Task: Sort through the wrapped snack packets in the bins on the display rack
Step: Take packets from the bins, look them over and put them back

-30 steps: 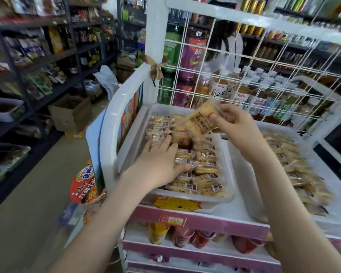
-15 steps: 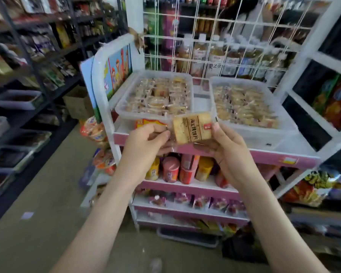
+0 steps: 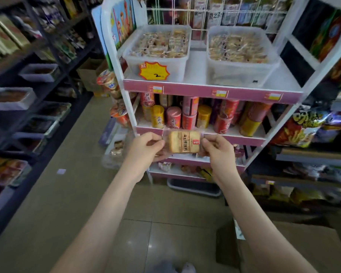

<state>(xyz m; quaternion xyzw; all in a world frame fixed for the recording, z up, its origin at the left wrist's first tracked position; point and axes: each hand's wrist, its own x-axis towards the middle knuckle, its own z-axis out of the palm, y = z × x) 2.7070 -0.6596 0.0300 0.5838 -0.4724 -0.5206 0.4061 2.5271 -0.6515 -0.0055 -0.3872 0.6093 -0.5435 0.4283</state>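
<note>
I hold one clear-wrapped snack packet [image 3: 183, 141], a tan toast slice with a brown printed label, flat in front of me. My left hand [image 3: 146, 147] pinches its left end and my right hand [image 3: 218, 149] pinches its right end. It hangs well below and in front of the top shelf of the white display rack [image 3: 211, 88]. On that shelf stand two translucent bins: the left bin [image 3: 177, 67] with an orange price burst, and the right bin [image 3: 242, 72]. Both are full of similar wrapped packets.
Red and yellow canisters [image 3: 195, 116] fill the rack's second shelf, with more small packets lower down. Dark shelving with trays [image 3: 10, 98] lines the left aisle. Snack bags [image 3: 301, 125] hang at the right. A cardboard box [image 3: 295, 249] sits on the tiled floor at lower right.
I have stepped back from the rack. My right hand lifted the packet out of the left bin, my left hand left the bin and took its other end, and both lowered it.
</note>
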